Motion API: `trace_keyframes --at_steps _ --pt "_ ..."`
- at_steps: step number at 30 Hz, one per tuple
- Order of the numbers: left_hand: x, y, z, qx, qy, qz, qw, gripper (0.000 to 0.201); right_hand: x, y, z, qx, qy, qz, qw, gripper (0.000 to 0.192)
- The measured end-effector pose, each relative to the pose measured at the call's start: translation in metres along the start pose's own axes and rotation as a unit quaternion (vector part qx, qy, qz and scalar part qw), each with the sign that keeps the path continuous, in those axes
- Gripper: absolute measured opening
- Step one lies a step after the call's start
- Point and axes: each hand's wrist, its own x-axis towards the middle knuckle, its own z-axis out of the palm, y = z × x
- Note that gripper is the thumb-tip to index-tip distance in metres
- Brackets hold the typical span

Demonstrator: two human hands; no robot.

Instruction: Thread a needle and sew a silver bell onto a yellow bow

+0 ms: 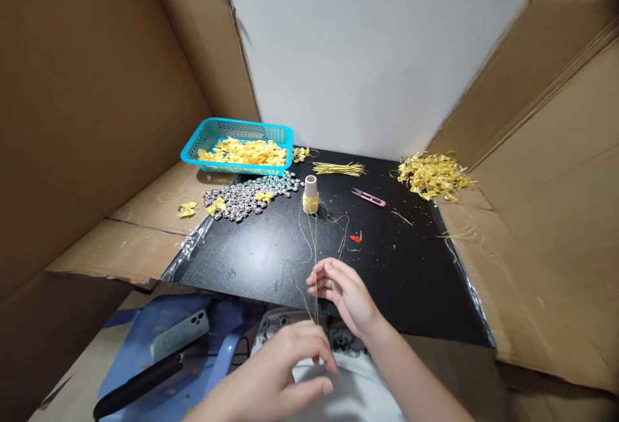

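Both hands pinching yellow thread: left hand low, right hand above, seemingly. Best kept taut from spool, clear of black surface.

One teal basket. Beside it: one thread spool, one pink snipper, one heap of silver beads, uncountable. Two hands, left hand and right hand. One phone.

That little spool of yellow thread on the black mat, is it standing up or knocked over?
Standing upright. The spool rests on its base on the black mat, its pale core pointing up, with thread trailing toward the hands.
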Motion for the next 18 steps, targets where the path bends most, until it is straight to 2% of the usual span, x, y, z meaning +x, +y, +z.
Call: trace_keyframes --at_steps 4,7,10,14,18 --pt "0.000 -0.007 0.022 -0.042 -0.041 0.017 0.998 0.023 0.000 -0.002 0.001 0.000 -0.040 0.024 0.999 0.041" --pt "-0.001 -0.008 0.034 -0.097 -0.076 0.024 0.992 0.027 0.003 -0.006 0.000 0.010 -0.023 0.012 1.000 0.038" --pt "-0.006 -0.010 0.036 -0.118 -0.112 -0.004 0.987 0.026 0.003 -0.009 -0.004 0.012 -0.003 0.006 1.000 0.037" --pt "-0.021 -0.023 0.019 -0.065 -0.196 -0.092 0.974 0.037 -0.005 -0.010 -0.012 -0.025 -0.009 0.010 1.000 0.035" --pt "-0.034 -0.036 -0.009 -0.056 -0.210 -0.159 0.963 0.037 -0.018 -0.004 -0.018 -0.065 -0.017 0.028 0.997 0.039"
